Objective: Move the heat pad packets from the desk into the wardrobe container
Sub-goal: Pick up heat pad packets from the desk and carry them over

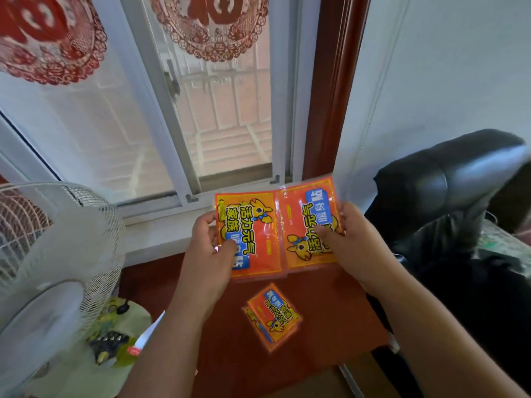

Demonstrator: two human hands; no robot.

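Two orange heat pad packets with yellow borders and a cartoon deer are held up above the dark red desk (pixel 330 317). My left hand (pixel 209 251) grips the left packet (pixel 247 237) by its left edge. My right hand (pixel 353 239) pinches the right packet (pixel 309 225) at its right side. The two packets sit side by side, edges touching or slightly overlapping. Below them a small stack of more packets (pixel 273 315) lies flat on the desk. No wardrobe or container is in view.
A white electric fan (pixel 48 262) stands at the left. Beside it lie a pale green mat with small items (pixel 115 340) and white paper. A black leather chair (pixel 448 185) is at the right. A window with red paper cuttings (pixel 212 24) is ahead.
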